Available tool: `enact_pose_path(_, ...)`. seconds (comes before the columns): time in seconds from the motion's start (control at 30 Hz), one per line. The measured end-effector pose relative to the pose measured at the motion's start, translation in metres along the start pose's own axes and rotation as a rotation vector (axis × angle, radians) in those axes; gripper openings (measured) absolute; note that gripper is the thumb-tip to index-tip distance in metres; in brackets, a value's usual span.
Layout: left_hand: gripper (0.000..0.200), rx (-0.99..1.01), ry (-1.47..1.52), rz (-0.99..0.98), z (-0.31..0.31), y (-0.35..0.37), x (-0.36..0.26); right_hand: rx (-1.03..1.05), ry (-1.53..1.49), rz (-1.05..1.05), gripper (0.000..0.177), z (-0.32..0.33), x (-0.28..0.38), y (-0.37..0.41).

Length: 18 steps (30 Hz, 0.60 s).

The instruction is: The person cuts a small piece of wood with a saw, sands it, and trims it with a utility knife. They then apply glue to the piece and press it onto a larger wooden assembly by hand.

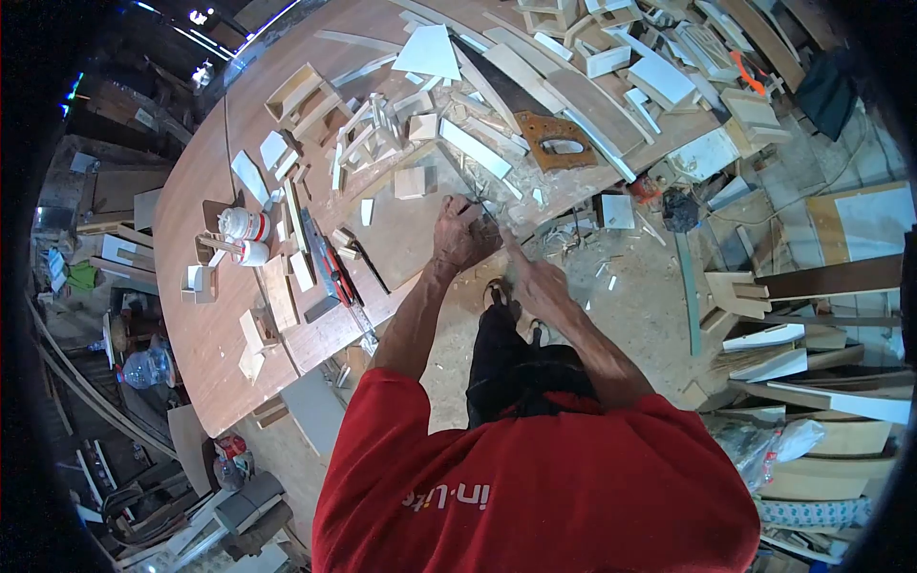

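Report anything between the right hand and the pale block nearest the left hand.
The left hand stands in the straight line from the right hand to the pale block; beyond it, nothing visible obstructs the way.

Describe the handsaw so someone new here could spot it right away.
On the big brown table, look past the left hand, up and right in the view, near the edge. The handsaw lies there among wood pieces, set apart by its brown looped handle.
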<state>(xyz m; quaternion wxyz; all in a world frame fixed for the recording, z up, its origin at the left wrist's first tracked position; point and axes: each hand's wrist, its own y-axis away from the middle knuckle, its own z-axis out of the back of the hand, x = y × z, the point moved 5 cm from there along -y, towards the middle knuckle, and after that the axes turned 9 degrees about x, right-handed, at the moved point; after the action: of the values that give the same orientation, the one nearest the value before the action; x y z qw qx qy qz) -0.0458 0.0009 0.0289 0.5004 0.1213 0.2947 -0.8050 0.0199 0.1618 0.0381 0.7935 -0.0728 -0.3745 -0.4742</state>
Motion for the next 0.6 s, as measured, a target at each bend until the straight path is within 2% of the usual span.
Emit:
enact_pose_path(0.1, 0.025, -0.027, 0.017, -0.018, 0.009, -0.004, -0.013, 0.065, 0.037, -0.069, 0.083, 0.004, 0.002, 0.024)
enact_pose_path(0.3, 0.022, -0.003, 0.034, -0.03, 0.009, -0.003, -0.009, -0.038, 0.051, 0.034, 0.086, -0.008, 0.0, -0.011)
enact_pose_path(0.4, 0.027, -0.001, -0.022, 0.007, 0.012, -0.005, -0.014, 0.008, 0.037, -0.046, 0.088, 0.007, 0.011, 0.007)
enact_pose_path(0.47, 0.027, -0.002, -0.01, 0.021, 0.011, -0.006, -0.012, 0.127, 0.09, -0.182, 0.088, 0.013, 0.016, 0.027)
enact_pose_path(0.6, 0.029, -0.026, 0.012, 0.004, 0.006, -0.001, -0.006, 0.123, 0.05, -0.164, 0.087, 0.01, 0.012, 0.007)
